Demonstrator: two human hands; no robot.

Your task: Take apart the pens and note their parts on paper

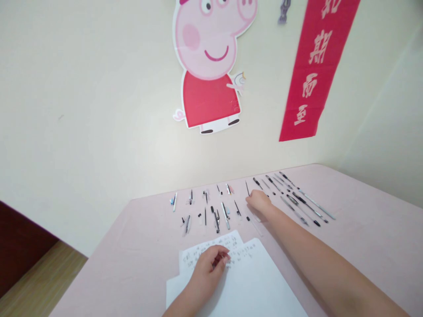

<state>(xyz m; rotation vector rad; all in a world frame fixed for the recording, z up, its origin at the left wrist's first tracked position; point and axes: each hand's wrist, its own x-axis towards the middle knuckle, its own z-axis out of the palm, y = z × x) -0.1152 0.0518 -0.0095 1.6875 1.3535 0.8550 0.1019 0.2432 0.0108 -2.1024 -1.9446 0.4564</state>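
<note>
My left hand (209, 264) rests on white sheets of paper (251, 281) with handwriting, fingers curled together; a small dark thing may sit under the fingertips, too small to name. My right hand (259, 200) reaches far across the pink table (363, 246), fingers bent down among pen parts, touching or pinching something hidden under it. A clear pen barrel (255, 223) lies just beside the right wrist. Several pens (302, 202) lie in a row to the right of that hand. Several small pen parts (216, 215) lie to its left.
The table meets a cream wall with a cartoon pig sticker (211, 66) and a red banner (317, 66). A wooden floor (36, 286) shows past the table's left edge.
</note>
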